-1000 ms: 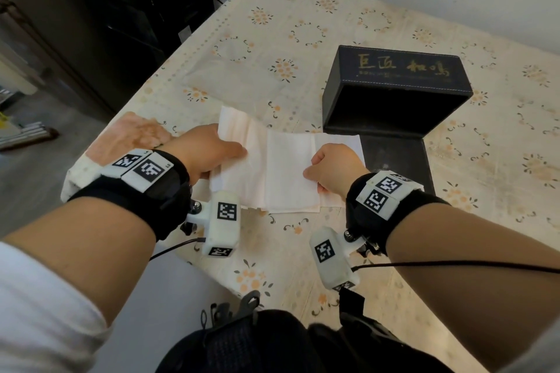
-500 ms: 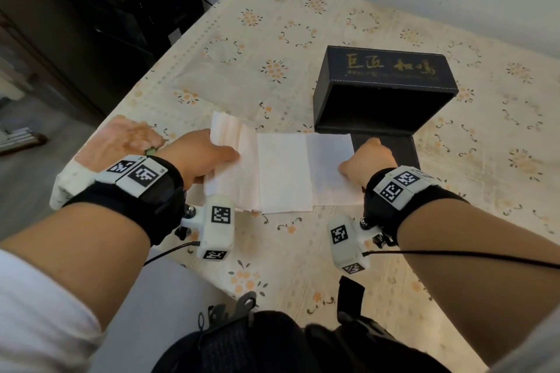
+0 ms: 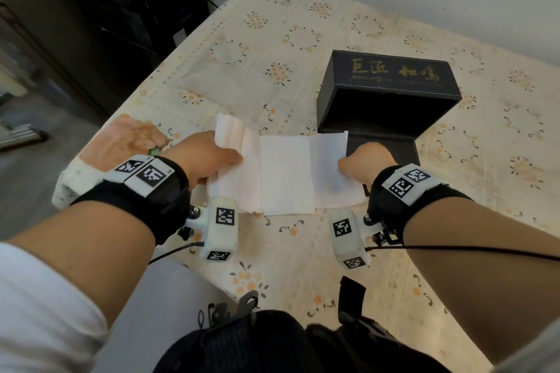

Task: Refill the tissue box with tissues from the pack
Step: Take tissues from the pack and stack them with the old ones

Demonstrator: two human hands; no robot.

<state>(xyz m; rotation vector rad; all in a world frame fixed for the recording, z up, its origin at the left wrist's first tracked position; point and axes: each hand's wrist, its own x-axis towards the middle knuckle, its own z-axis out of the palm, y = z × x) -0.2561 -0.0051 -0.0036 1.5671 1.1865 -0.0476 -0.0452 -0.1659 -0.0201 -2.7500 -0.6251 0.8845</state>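
A stack of white tissues [image 3: 285, 174] lies flat on the flowered tablecloth in front of me. My left hand [image 3: 203, 159] grips its left end, thumb on top. My right hand [image 3: 365, 162] grips its right end, fingers curled around the edge. Just behind the stack's right end stands the black tissue box [image 3: 388, 94] with gold lettering, tipped so its open side faces me, and its dark flap [image 3: 391, 147] lies flat on the table under my right hand. The inside of the box looks dark; I see no tissues in it.
The table [image 3: 303, 39] reaches to the white wall at the back. Its left corner is near my left wrist, with an orange-brown stain [image 3: 130, 138] on the cloth there. A dark shelf unit [image 3: 136, 3] stands beyond the left edge. Black gear hangs at my waist.
My right hand slid from the middle of the tissue stack to its right end and curled around the edge. The left hand stayed on the left end.
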